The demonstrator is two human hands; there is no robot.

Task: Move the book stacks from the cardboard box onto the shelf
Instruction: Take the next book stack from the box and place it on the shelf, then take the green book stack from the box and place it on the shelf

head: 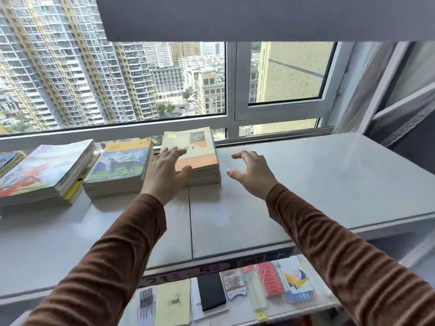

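The left hand lay flat on the book pile at twelve o'clock; the right hand hung wide, holding nothing. Next, probably back for more books.

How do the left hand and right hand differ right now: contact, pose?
1. The left hand lies on the cream-and-orange book stack, fingers flat on its cover; the right hand touches no book.
2. The left hand's fingers are straight; the right hand's are loosely curled over bare shelf.
3. The left hand is at the stack's left edge; the right hand is off to its right.
Shared: both grip nothing, both in brown sleeves.
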